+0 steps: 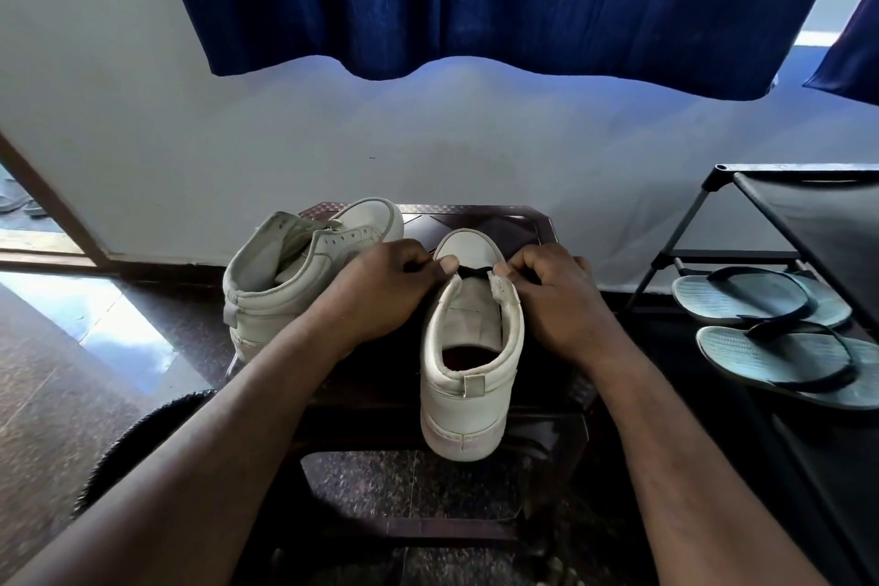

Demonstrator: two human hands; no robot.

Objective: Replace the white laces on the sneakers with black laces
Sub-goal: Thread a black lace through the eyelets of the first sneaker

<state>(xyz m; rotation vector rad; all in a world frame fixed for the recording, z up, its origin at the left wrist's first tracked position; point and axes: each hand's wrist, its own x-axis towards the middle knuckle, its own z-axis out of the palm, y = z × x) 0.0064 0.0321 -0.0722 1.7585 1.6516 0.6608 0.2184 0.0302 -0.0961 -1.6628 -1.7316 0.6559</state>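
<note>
From the head view, the left hand [380, 288] and the right hand [559, 300] sit on either side of the front of the near sneaker [471, 376]. The sneaker stands heel toward the person on a dark stool [518, 221]. Both hands are curled, and each pinches one end of a black lace [474, 271] between thumb and fingers. The lace runs as a short taut bar between them, across the lowest eyelets. How much lace trails inside each fist cannot be told.

The second sneaker [304, 274] lies tilted just beyond and outside the left hand, its eyelets bare. No white lace shows on either shoe.

The lace looks light, flat and limp, so it should only push through a hole when held close to its stiff tip. Held further back, it would likely buckle. The sneaker upper seems soft enough to fold, so a steadying finger beside the eyelet should help. The shoe is probably light enough to slide on the stool if the lace is pulled hard.

Well outside the right hand, a pair of flip-flops [761, 300] rests on a black rack [785, 186]
</note>
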